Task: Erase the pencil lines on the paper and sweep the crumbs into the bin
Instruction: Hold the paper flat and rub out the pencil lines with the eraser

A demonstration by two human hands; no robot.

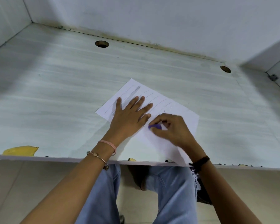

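- The right hand's fingers (158, 121) are curled and pinched with the thumb on a small purple eraser (155, 126), which is pressed down on the paper.
- The right hand (171, 130) lies over the near middle of the sheet, knuckles up, with the eraser sticking out at its left side.
- The left hand's fingers (146, 107) are straight and spread apart, flat on the sheet; the little finger's tip is just beside the eraser.
- The left hand (128, 117) rests palm down over the sheet's left half and holds nothing.
- The paper (181, 115) is a white sheet lying at an angle on the table, one corner pointing away, its near corner reaching the front edge by the right wrist.
- Pencil lines (162, 102) run as thin slanted strokes across the far half, some passing under the left fingers; one broader grey smear lies near the far corner.
- A few dark specks sit on the sheet near its right edge; I cannot tell what they are.
- The left wrist wears a pink band (109, 143) and a thin metal bangle (98, 156); the right wrist wears a dark band (200, 160).
- The table (55, 94) is pale with a faint grain and has two round holes, one far left (102, 44) and one far right (225, 69).
- A yellow patch (20, 150) shows at the front edge on the left.
- Pale walls close the table in at the back and both sides.
- Below the edge are legs in light blue jeans (171, 191).
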